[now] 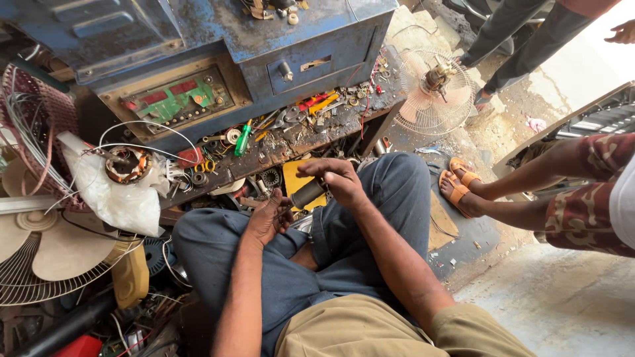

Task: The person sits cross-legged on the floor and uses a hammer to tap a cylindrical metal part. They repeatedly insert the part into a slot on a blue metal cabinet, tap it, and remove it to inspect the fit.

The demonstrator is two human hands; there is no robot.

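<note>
Two hands meet above the person's lap. The right hand [340, 180] has its fingers [316, 169] clamped over a dark cylindrical part [308, 193], while the left hand [268, 217] curls shut at the part's lower end. I judge the part could slip and drop among the loose scrap below the cluttered counter [291, 142], since the grip covers only its top. What the left fingers pinch is hidden, and the part's far end is hard to make out.
</note>
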